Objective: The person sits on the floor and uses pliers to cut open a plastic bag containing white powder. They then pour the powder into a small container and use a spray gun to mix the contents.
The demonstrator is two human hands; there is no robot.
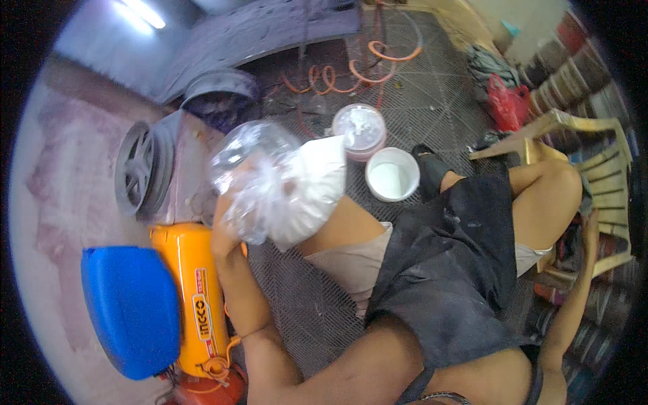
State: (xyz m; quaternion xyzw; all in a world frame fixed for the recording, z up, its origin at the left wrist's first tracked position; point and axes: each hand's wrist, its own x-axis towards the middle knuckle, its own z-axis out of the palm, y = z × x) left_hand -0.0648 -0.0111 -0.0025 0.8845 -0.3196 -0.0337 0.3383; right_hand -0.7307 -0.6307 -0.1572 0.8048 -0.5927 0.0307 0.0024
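Note:
My left hand (231, 210) is raised on the left and closed on a clear plastic bag of white powder (314, 192). Loose clear film bunches around that hand and hides most of its fingers. The powder hangs in the bag's right part, above my left thigh. Between my feet and the bag stands a white bucket (391, 155) with a white substance inside. Just behind it is a second round tub (368, 138), with white powder on its top. My right hand (590, 226) is far right beside the plastic chair; its fingers are too small and obscured to read.
A yellow tank (192, 290) and a blue plastic housing (128, 310) stand to my left, near a grey pulley wheel (135, 169). Coiled orange hose (327, 79) crosses the far floor. On the right are a cream plastic chair (611, 175), a red bag (506, 101) and stacked round items (567, 81).

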